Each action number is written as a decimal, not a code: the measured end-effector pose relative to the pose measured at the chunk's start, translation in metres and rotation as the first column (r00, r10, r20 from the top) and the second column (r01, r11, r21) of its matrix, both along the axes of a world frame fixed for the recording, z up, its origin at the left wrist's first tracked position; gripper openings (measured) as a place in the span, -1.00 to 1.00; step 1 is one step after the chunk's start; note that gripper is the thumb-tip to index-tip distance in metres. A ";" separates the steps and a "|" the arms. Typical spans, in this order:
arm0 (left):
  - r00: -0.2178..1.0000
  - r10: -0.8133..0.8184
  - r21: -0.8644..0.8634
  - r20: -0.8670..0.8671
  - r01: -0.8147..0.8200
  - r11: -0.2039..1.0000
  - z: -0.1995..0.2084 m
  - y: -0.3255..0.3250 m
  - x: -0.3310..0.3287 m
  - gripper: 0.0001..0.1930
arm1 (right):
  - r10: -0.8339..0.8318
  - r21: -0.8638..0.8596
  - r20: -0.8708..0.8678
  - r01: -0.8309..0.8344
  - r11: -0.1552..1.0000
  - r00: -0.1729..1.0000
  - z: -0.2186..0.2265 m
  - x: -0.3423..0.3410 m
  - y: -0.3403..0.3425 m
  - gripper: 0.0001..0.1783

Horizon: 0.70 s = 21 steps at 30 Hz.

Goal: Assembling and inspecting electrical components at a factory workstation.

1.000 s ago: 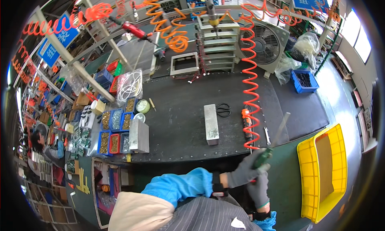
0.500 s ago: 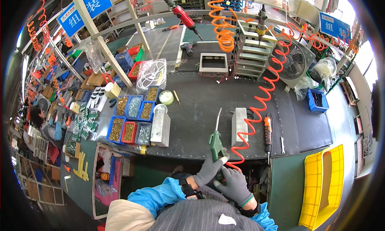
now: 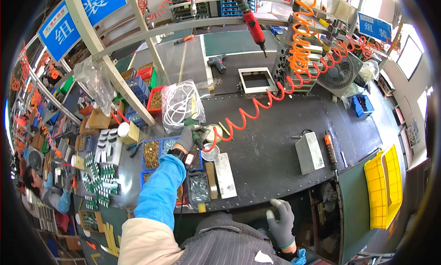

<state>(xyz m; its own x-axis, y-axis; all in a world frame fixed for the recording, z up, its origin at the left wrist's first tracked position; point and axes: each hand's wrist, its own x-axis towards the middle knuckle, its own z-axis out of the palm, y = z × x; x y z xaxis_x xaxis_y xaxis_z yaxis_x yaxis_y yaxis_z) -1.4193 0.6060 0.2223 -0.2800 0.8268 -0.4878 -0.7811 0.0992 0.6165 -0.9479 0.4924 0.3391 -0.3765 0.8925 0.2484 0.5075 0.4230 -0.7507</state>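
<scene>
Your left hand (image 3: 186, 138), gloved in grey, is stretched out over the dark workbench (image 3: 275, 141) and closed around the green air blow gun (image 3: 195, 131) (its grip is buried in your fist, so only the head and a short stretch of the body show). From the gun an orange coiled air hose (image 3: 257, 106) runs up and to the right toward the overhead rail. The gun sits just in front of a clear plastic bag of white cables (image 3: 181, 104) and just beside a round roll of tape (image 3: 212, 134). Under your forearm lie blue parts trays (image 3: 151, 154) filled with screws and small metal pieces.

Your right hand (image 3: 281, 219), also in a grey glove, hangs low at the near edge of the bench, fingers loosely spread and holding nothing.

To the right on the bench, well apart from both hands, a grey metal block (image 3: 309, 152) stands next to an orange-handled screwdriver (image 3: 329, 148). A yellow plastic crate (image 3: 383, 187) sits at the far right, and a flat metal plate (image 3: 226, 175) lies just right of the trays.
</scene>
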 end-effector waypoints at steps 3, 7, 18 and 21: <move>0.998 -0.068 -0.005 -0.010 0.068 0.998 -0.023 0.012 -0.048 -0.73 | -0.048 -0.013 0.027 0.049 0.999 0.998 0.000 -0.022 -0.022 -0.61; 0.991 -0.115 -0.024 0.064 0.117 0.993 -0.050 0.052 -0.046 -0.79 | -0.159 -0.052 0.056 0.162 0.986 0.986 0.001 -0.042 -0.046 -0.64; 0.987 -0.053 -0.080 0.153 0.065 0.995 -0.063 0.122 -0.034 -0.89 | -0.365 -0.125 0.105 0.376 0.918 0.925 0.007 -0.082 -0.074 -0.64; 0.971 -0.185 -0.020 0.153 0.190 0.982 -0.067 0.131 -0.029 -0.90 | -0.285 -0.132 0.178 0.310 0.941 0.942 0.010 -0.094 -0.062 -0.64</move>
